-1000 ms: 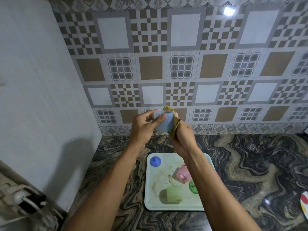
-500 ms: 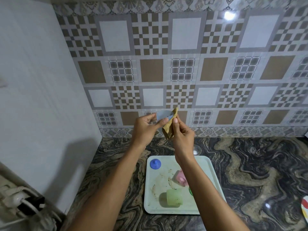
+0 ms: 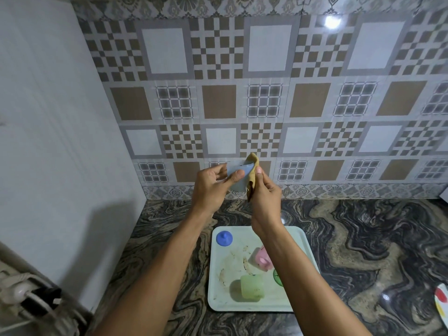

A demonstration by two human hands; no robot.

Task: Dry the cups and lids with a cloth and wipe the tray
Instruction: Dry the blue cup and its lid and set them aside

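Head view: left hand [image 3: 210, 187] grips pale blue cup [image 3: 237, 174], held up before tiled wall [image 3: 266, 98]. Right hand [image 3: 263, 194] pinches tan cloth [image 3: 253, 172] against cup's side. Below, on marbled tabletop [image 3: 363, 251], stained tray [image 3: 226, 304] carries blue lid [image 3: 224, 238], pink cup [image 3: 262, 259], green cup [image 3: 252, 287], green lid [image 3: 276, 277] partly hidden by forearm.

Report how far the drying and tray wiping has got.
Done: nothing shows as finished. In hand: the left hand holds the blue cup while the right hand pinches the cloth against it. Left: the green cup, pink cup, blue lid and green lid lie on the tray, which is streaked with brown marks.
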